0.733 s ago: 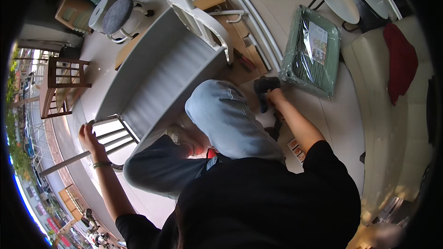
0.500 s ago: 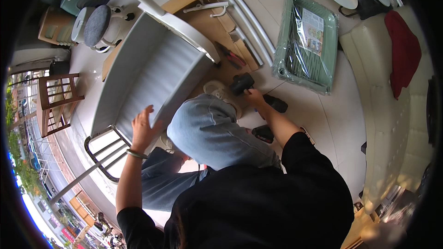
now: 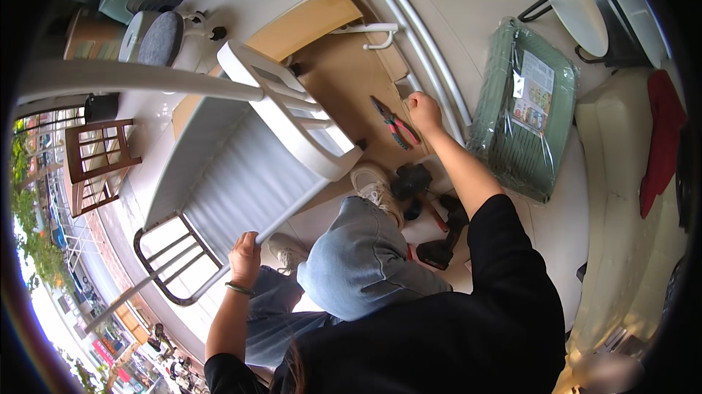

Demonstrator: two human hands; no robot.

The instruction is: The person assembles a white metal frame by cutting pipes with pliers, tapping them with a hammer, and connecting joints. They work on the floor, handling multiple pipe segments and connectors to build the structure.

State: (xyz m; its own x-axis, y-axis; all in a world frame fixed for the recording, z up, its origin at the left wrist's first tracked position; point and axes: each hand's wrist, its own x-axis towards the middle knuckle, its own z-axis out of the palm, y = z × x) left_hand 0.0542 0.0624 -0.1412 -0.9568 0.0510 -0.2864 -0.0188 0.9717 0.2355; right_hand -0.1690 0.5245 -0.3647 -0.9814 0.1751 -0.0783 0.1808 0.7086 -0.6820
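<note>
In front of me a grey ribbed panel (image 3: 248, 156) with a white curved end frame (image 3: 292, 131) lies tilted. My left hand (image 3: 245, 256) is closed round the pale rail (image 3: 292, 207) along its near edge. My right hand (image 3: 425, 112), arm stretched forward, is closed over a loose white tube (image 3: 450, 129), which shows on either side of the fingers. Red-and-black pliers (image 3: 395, 125) lie on cardboard (image 3: 340, 76) just left of that hand. A black-headed mallet (image 3: 412, 180) and a dark power tool (image 3: 442, 239) rest on the floor beside my shoe.
Two long white tubes (image 3: 431, 47) lie beyond my right hand. A plastic-wrapped green tray (image 3: 523, 116) is to the right, then a cream sofa (image 3: 610, 167) with a red cloth (image 3: 658, 142). A grey-topped stool (image 3: 161, 39) and a wooden chair (image 3: 99, 160) stand at left.
My right hand has let go of the black mallet and reached forward to the white tube. My left hand has gone from open to gripping the rail, and the white end frame has swung nearer.
</note>
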